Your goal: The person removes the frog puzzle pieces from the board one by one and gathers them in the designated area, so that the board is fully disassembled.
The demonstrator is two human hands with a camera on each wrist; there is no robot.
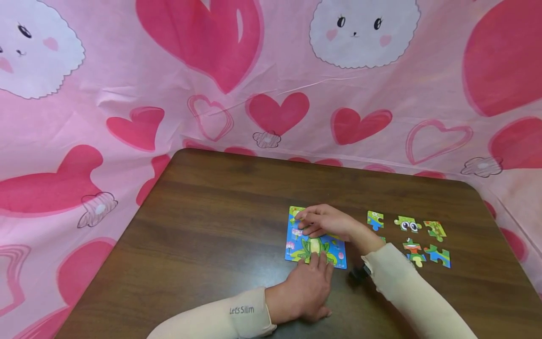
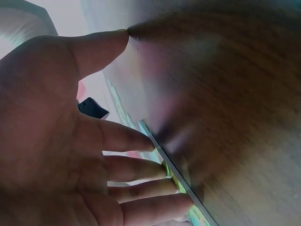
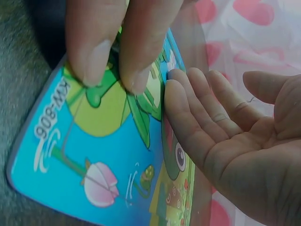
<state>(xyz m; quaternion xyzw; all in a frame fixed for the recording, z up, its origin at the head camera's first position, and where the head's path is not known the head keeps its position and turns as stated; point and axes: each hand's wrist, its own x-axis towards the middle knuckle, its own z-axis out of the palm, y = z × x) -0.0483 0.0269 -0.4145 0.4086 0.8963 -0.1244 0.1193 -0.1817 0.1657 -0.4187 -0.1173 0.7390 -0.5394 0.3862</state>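
Observation:
A square frog picture (image 1: 295, 241) with water, flowers and a printed "KW-806" lies flat on the table. My left hand (image 1: 302, 289) rests its straight fingertips on the picture's near edge; in the left wrist view the thumb stands apart, touching the table. Over the far half of the picture is my right hand (image 1: 328, 223), its fingers loosely bent and nothing held. In the right wrist view, the right fingertips (image 3: 176, 96) touch or hover just over the frog; which one I cannot tell. The right hand hides part of the picture.
Several loose jigsaw pieces lie to the right on the brown wooden table (image 1: 203, 226), among them one with two eyes (image 1: 408, 225) and a blue-green one (image 1: 439, 255). The right forearm partly covers them. Pink heart-patterned cloth (image 1: 277, 110) hangs behind the table.

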